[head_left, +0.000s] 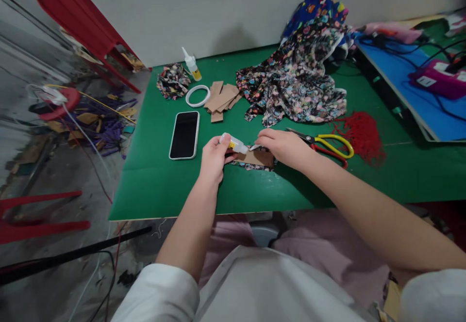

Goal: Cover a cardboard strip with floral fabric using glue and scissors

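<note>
My left hand (214, 159) is closed around a small glue bottle (237, 145) with a yellow label, tilted with its tip toward the right. Under the tip lies a brown cardboard strip (255, 157) on a piece of dark floral fabric (251, 166), which shows along the strip's edges. My right hand (282, 146) is closed at the strip's far right edge, its fingertips pinching the fabric there. A small whitish bit shows between the bottle tip and these fingertips; what it is I cannot tell. Scissors (320, 143) with yellow and red handles lie beside my right hand.
On the green table (153, 181) are a phone (184, 135), a white ring (197, 96), cardboard pieces (223, 98), another glue bottle (192, 66), crumpled floral cloth (291, 79) and red threads (364, 135). A blue board (429, 104) carries cables and a purple power strip (439, 78).
</note>
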